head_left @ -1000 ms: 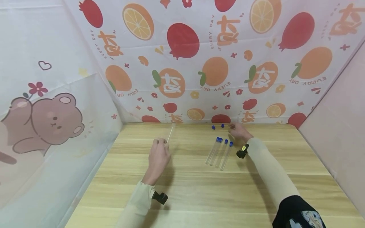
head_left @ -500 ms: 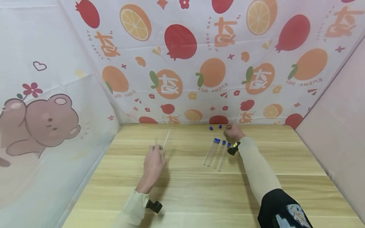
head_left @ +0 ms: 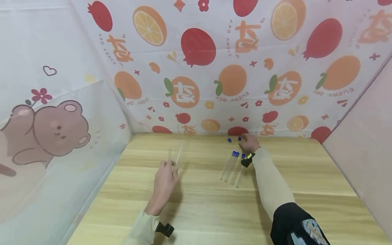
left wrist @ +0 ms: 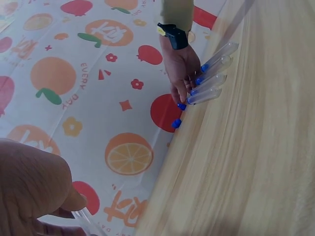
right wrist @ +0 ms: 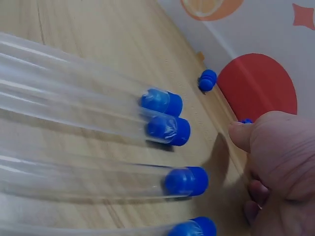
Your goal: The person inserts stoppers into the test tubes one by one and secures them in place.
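Observation:
In the head view my left hand (head_left: 165, 182) pinches a clear test tube (head_left: 179, 153) that points away from me; a fainter clear streak stands beside it, and I cannot tell if it is a second tube. The left wrist view shows part of the held tube (left wrist: 87, 222) under the thumb. At the back edge, my right hand (head_left: 250, 143) reaches with bent fingers to a loose blue cap (head_left: 239, 138). The fingertips are at this cap (left wrist: 181, 106) in the left wrist view; no grip on it is plain. Another loose blue cap (head_left: 229, 140) lies to its left.
Several clear tubes with blue caps (right wrist: 187, 181) lie side by side on the wooden table (head_left: 202, 204), just in front of my right hand. A fruit-print cloth (head_left: 196, 85) rises behind the table's back edge. Pale cloth walls stand at both sides.
My right hand has shifted left to the nearer loose cap, and its wrist now covers one capped tube's end. My left hand has drawn slightly back toward me with the tube.

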A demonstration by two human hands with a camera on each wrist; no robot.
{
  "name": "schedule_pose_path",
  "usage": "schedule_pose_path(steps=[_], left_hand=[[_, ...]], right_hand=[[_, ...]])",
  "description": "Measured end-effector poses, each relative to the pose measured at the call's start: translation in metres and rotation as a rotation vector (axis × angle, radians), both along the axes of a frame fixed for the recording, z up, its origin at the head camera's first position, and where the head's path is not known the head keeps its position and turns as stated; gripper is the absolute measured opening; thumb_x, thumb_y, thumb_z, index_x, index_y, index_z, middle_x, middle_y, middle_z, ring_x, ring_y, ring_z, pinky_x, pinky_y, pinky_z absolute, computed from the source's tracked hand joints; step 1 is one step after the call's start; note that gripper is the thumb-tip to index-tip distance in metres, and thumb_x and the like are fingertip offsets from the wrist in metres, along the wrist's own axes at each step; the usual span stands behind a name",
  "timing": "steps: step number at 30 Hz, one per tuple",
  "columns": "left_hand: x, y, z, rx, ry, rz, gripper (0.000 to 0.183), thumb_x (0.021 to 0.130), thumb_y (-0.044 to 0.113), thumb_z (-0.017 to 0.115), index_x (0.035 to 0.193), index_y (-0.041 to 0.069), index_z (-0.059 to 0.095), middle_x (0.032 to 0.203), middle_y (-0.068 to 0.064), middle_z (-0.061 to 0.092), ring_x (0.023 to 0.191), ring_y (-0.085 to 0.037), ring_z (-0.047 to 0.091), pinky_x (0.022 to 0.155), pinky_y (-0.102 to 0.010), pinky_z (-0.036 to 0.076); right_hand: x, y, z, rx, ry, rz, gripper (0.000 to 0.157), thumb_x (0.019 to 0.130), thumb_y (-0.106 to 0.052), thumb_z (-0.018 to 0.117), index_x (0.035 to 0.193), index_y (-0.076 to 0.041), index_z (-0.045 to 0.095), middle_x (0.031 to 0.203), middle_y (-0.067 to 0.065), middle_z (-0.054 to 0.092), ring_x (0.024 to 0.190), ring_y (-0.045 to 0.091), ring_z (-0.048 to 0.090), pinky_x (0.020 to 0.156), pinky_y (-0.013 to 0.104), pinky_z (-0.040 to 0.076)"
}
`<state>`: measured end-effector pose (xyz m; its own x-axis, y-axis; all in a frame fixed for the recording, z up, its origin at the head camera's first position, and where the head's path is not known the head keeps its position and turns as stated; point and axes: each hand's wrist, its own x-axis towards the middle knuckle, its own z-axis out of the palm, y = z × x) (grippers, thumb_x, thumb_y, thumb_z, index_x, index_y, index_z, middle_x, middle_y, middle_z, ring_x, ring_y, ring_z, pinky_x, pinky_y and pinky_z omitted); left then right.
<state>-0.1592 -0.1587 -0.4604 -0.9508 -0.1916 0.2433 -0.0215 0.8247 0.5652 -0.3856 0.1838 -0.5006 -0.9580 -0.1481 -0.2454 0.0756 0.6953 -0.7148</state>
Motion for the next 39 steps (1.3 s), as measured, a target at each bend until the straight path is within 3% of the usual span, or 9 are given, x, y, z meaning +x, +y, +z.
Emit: schedule_pose_path(steps=[7, 17, 22, 24, 27, 30, 33, 36, 39], left_hand=[[0.003, 0.001, -0.003, 0.006, -0.024, -0.006, 0.027, 0.099, 0.010, 0.060, 0.121, -0.007, 0.062, 0.117, -0.027, 0.061, 0.073, -0.024, 0.060, 0.053, -0.025, 0.051], [0.007, -0.001, -0.004, -0.027, 0.002, -0.025, 0.026, 0.098, 0.009, 0.062, 0.117, -0.008, 0.063, 0.113, -0.027, 0.061, 0.071, -0.021, 0.057, 0.053, -0.024, 0.048], [0.007, 0.002, -0.003, -0.019, -0.008, -0.030, 0.025, 0.098, 0.010, 0.062, 0.117, -0.006, 0.063, 0.114, -0.026, 0.062, 0.073, -0.022, 0.058, 0.056, -0.026, 0.050], [0.006, 0.005, -0.003, -0.015, -0.009, -0.035, 0.025, 0.098, 0.009, 0.063, 0.118, -0.006, 0.063, 0.115, -0.026, 0.062, 0.073, -0.022, 0.058, 0.055, -0.025, 0.049], [0.005, 0.008, -0.001, -0.014, -0.006, -0.046, 0.026, 0.098, 0.009, 0.063, 0.120, -0.006, 0.063, 0.117, -0.025, 0.062, 0.073, -0.021, 0.058, 0.054, -0.022, 0.048], [0.004, 0.010, 0.001, -0.020, 0.015, -0.055, 0.026, 0.097, 0.008, 0.063, 0.119, -0.006, 0.064, 0.116, -0.025, 0.062, 0.072, -0.019, 0.057, 0.053, -0.021, 0.046], [0.003, 0.012, 0.003, -0.030, 0.043, -0.075, 0.026, 0.097, 0.007, 0.064, 0.118, -0.007, 0.064, 0.114, -0.025, 0.063, 0.069, -0.018, 0.055, 0.052, -0.020, 0.045], [0.002, 0.014, 0.005, -0.035, 0.056, -0.088, 0.025, 0.096, 0.007, 0.065, 0.117, -0.007, 0.064, 0.113, -0.024, 0.063, 0.067, -0.016, 0.054, 0.051, -0.018, 0.044], [0.001, 0.016, 0.004, -0.033, 0.058, -0.099, 0.025, 0.096, 0.007, 0.064, 0.117, -0.006, 0.065, 0.113, -0.024, 0.063, 0.065, -0.015, 0.054, 0.050, -0.016, 0.043]], right_hand=[[0.000, -0.011, -0.007, 0.128, -0.008, -0.030, 0.057, 0.102, -0.032, 0.045, 0.157, -0.021, 0.031, 0.162, 0.030, 0.010, 0.147, 0.053, 0.009, 0.117, 0.071, 0.019], [-0.003, -0.015, -0.014, 0.094, 0.055, -0.149, 0.048, 0.101, -0.038, 0.055, 0.140, -0.010, 0.052, 0.149, 0.027, 0.037, 0.136, 0.047, 0.033, 0.110, 0.064, 0.029], [-0.006, 0.003, -0.013, -0.013, 0.118, -0.161, 0.028, 0.098, -0.025, 0.056, 0.101, 0.002, 0.065, 0.102, 0.017, 0.066, 0.097, 0.033, 0.060, 0.085, 0.045, 0.052], [-0.008, 0.012, -0.013, -0.064, 0.126, -0.176, 0.024, 0.096, -0.020, 0.056, 0.080, -0.003, 0.059, 0.079, 0.008, 0.058, 0.077, 0.025, 0.054, 0.068, 0.036, 0.048], [-0.006, 0.023, -0.009, -0.106, 0.139, -0.191, 0.029, 0.094, -0.015, 0.057, 0.066, -0.010, 0.050, 0.071, -0.002, 0.045, 0.069, 0.017, 0.045, 0.060, 0.027, 0.041], [-0.003, 0.028, -0.003, -0.150, 0.175, -0.184, 0.026, 0.093, -0.010, 0.060, 0.068, -0.006, 0.053, 0.074, 0.001, 0.049, 0.072, 0.016, 0.047, 0.062, 0.025, 0.044], [0.001, 0.031, 0.004, -0.209, 0.217, -0.183, 0.014, 0.095, -0.007, 0.062, 0.090, 0.006, 0.063, 0.089, 0.016, 0.064, 0.081, 0.024, 0.061, 0.073, 0.029, 0.055], [0.003, 0.034, 0.012, -0.237, 0.229, -0.185, 0.027, 0.098, -0.010, 0.062, 0.118, 0.009, 0.063, 0.115, 0.026, 0.067, 0.100, 0.032, 0.067, 0.089, 0.036, 0.058], [0.003, 0.038, 0.017, -0.232, 0.232, -0.163, 0.032, 0.101, -0.015, 0.060, 0.124, 0.007, 0.061, 0.125, 0.028, 0.064, 0.111, 0.038, 0.065, 0.096, 0.042, 0.057]])
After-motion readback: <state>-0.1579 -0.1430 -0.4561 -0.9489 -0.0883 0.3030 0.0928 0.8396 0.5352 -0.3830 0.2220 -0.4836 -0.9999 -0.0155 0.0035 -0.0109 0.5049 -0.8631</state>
